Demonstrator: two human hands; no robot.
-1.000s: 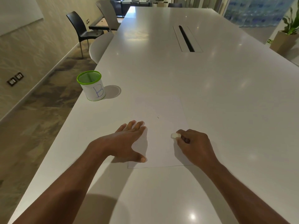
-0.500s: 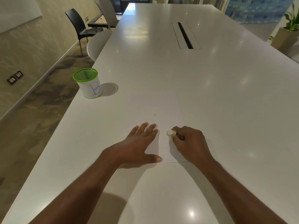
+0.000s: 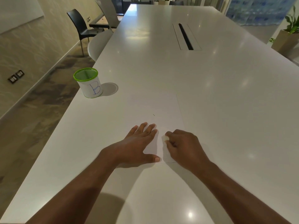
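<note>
A white sheet of paper (image 3: 163, 107) lies flat on the long white table (image 3: 226, 94). My left hand (image 3: 139, 144) rests flat on the sheet's near left part, fingers straight and thumb spread. My right hand (image 3: 182, 147) pinches a small white eraser (image 3: 165, 138) against the paper, just right of the left hand's fingertips. A tiny dark mark (image 3: 153, 115) shows on the paper beyond both hands.
A green-rimmed mesh cup (image 3: 88, 83) with a white label marked B stands at the table's left edge. A cable slot (image 3: 186, 36) is set into the table farther back. Chairs (image 3: 80, 25) stand to the left, a potted plant (image 3: 289, 31) at the right.
My left hand has slid to the right across the paper toward my right hand. The right hand with the eraser has shifted slightly left. The gap between the hands has narrowed.
</note>
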